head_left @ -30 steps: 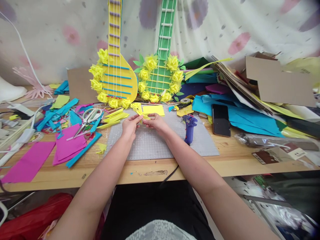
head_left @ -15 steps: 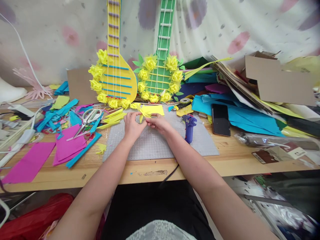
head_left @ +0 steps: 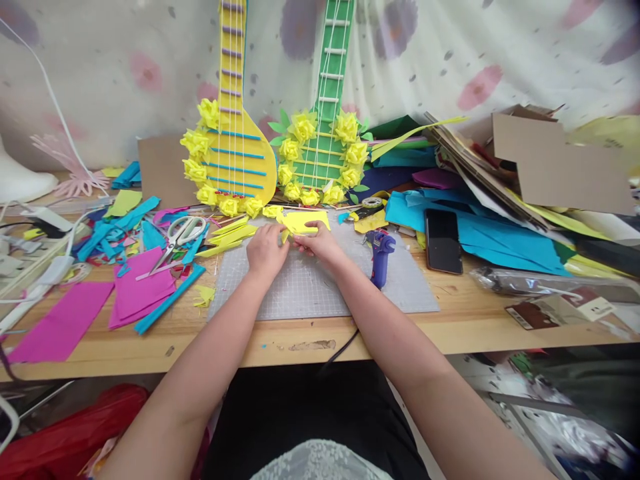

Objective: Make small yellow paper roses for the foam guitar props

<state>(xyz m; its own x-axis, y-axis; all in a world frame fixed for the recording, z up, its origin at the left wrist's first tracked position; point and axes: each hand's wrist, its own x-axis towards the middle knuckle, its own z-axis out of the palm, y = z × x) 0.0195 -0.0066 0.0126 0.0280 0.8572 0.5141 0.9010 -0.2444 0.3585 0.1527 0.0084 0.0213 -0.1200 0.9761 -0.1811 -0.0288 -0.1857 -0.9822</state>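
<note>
Over the grey cutting mat (head_left: 300, 293), my left hand (head_left: 267, 250) and my right hand (head_left: 320, 241) meet with closed fingers on a small yellow paper flower (head_left: 285, 235), mostly covered by the fingers. Just behind them lies a flat yellow paper sheet (head_left: 315, 219). Folded yellow paper strips (head_left: 227, 237) are stacked left of my left hand. A blue glue gun (head_left: 381, 260) stands on the mat to the right of my right hand.
A yellow paper guitar (head_left: 235, 160) and a green one (head_left: 320, 150), both trimmed with yellow flowers, lean at the back. Scissors (head_left: 183, 233), magenta sheets (head_left: 143, 287) and scraps lie left. A phone (head_left: 443, 240) rests on blue paper (head_left: 500, 233) at right.
The yellow petals that stuck up between my hands are now mostly hidden behind the fingers. My left hand has turned and closed further around the piece. The view has shifted slightly.
</note>
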